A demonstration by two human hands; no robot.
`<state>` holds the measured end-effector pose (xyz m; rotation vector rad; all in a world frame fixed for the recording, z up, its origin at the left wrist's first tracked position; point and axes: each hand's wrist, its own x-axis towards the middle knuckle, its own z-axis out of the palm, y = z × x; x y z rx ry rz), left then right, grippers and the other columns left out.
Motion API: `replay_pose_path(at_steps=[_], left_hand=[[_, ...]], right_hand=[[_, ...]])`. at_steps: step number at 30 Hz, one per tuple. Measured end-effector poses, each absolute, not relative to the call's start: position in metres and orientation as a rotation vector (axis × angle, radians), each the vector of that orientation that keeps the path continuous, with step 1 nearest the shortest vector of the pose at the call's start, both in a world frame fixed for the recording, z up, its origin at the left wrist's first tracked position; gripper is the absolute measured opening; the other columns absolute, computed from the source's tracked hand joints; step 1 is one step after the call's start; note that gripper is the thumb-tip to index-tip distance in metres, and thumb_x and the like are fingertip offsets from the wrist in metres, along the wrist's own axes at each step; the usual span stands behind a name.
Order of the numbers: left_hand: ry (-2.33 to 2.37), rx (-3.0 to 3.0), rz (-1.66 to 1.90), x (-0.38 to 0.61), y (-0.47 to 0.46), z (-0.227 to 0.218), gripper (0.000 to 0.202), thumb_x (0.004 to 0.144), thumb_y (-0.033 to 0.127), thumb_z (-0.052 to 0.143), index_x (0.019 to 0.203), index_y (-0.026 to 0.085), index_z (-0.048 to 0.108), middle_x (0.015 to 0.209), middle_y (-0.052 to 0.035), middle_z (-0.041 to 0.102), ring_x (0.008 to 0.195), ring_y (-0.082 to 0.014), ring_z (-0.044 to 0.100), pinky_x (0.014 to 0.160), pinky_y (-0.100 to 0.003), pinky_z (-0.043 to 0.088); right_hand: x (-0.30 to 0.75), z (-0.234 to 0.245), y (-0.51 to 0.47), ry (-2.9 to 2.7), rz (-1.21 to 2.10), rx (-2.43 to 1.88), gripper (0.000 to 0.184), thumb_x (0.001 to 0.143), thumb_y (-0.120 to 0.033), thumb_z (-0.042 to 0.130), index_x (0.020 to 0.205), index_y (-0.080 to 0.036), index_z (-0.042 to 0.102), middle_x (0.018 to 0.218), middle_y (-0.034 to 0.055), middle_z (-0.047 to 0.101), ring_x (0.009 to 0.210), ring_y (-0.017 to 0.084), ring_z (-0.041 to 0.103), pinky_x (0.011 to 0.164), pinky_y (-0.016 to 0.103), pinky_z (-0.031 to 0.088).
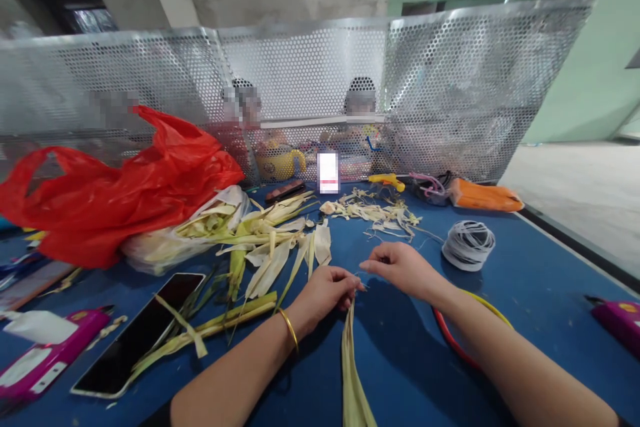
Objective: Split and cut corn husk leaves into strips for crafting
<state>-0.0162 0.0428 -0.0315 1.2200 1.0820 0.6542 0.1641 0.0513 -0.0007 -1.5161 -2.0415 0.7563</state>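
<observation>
The far end of a husk strip (353,367) is gripped between the thumb and fingers of the left hand (333,287), and the strip is stretched from there toward the near edge of the table (545,267), over its middle. Just beside it, the right hand (400,267) is held with its fingers curled and the thumb brought close to the forefinger; whether a fine strand is pinched there cannot be told. A gold bangle (289,331) is worn on the left wrist.

A ball of grey cord (469,245) is set toward the right edge, beyond the right forearm, by which a red and yellow ring (443,337) is partly covered. Loose husks (273,263) are heaped left of the hands, against a red plastic bag (125,200). Toward the near left corner, a phone (133,340) is partly overlapped by husk pieces. Along the far edge, bordered by a perforated screen (305,67), an orange packet (485,195) is placed near the far right corner.
</observation>
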Motion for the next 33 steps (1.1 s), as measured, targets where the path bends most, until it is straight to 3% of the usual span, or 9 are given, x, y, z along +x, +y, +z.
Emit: replay_pose_path(at_steps=[5,8,10,15,20,25,29,33], left_hand=[[1.067,1.177,0.65,-0.018,0.043,-0.031,0.024,0.071,0.035,0.063,0.072,0.012,0.069,0.056,0.0023,0.054,0.045,-0.0051,0.047,0.048,-0.019,0.035],[1.067,1.154,0.644,-0.018,0.042,-0.03,0.024,0.072,0.034,0.061,0.072,0.012,0.069,0.056,0.0021,0.055,0.045,-0.0047,0.047,0.048,-0.018,0.035],[1.073,1.143,0.642,-0.018,0.042,-0.03,0.023,0.072,0.034,0.061,0.072,0.012,0.069,0.057,0.0018,0.056,0.045,-0.0047,0.047,0.048,-0.018,0.035],[1.081,1.126,0.646,-0.017,0.041,-0.028,0.022,0.07,0.034,0.062,0.065,0.013,0.063,0.055,0.0021,0.055,0.044,-0.0051,0.047,0.047,-0.019,0.037],[1.112,1.139,0.666,-0.017,0.041,-0.029,0.024,0.065,0.038,0.067,0.065,0.014,0.06,0.056,0.0026,0.055,0.044,-0.0051,0.046,0.044,-0.018,0.035],[1.119,1.167,0.703,-0.019,0.043,-0.031,0.026,0.064,0.039,0.069,0.07,0.014,0.065,0.062,0.0005,0.059,0.045,-0.0051,0.045,0.04,-0.018,0.03],[1.148,1.16,0.729,-0.021,0.045,-0.033,0.025,0.061,0.031,0.071,0.079,0.013,0.069,0.058,0.0021,0.058,0.044,-0.0058,0.044,0.038,-0.018,0.027],[1.171,1.181,0.743,-0.02,0.045,-0.034,0.022,0.059,0.028,0.072,0.077,0.014,0.068,0.056,0.0033,0.057,0.044,-0.006,0.043,0.038,-0.018,0.026]], right_hand=[[0.163,0.001,0.049,-1.986,0.646,-1.596,0.032,0.079,-0.045,0.058,0.061,-0.019,0.062,0.057,-0.0017,0.056,0.054,0.012,0.047,0.05,0.024,0.031],[0.164,0.001,0.051,-1.718,0.388,-1.567,0.022,0.079,-0.039,0.058,0.084,-0.02,0.066,0.084,0.0034,0.064,0.069,0.015,0.056,0.061,0.026,0.04],[0.166,0.001,0.051,-1.729,0.346,-1.52,0.02,0.079,-0.035,0.06,0.09,-0.021,0.067,0.092,0.0045,0.064,0.077,0.016,0.058,0.065,0.026,0.042],[0.16,0.003,0.045,-2.209,0.667,-1.496,0.014,0.076,-0.034,0.067,0.072,-0.022,0.07,0.075,0.0003,0.064,0.068,0.014,0.057,0.06,0.024,0.036],[0.152,0.002,0.041,-2.324,0.586,-1.605,0.015,0.078,-0.03,0.066,0.068,-0.02,0.07,0.072,0.0005,0.062,0.065,0.013,0.053,0.056,0.024,0.029],[0.154,0.003,0.043,-2.267,0.717,-1.548,0.011,0.076,-0.024,0.065,0.067,-0.019,0.068,0.073,-0.0008,0.062,0.067,0.012,0.054,0.058,0.022,0.033],[0.159,0.003,0.043,-2.34,0.846,-1.491,0.009,0.074,-0.022,0.064,0.067,-0.02,0.07,0.073,-0.0012,0.064,0.069,0.013,0.056,0.061,0.022,0.035],[0.163,0.0,0.045,-2.386,0.922,-1.42,0.014,0.077,-0.023,0.059,0.067,-0.019,0.068,0.068,-0.0006,0.065,0.067,0.014,0.059,0.06,0.023,0.038]])
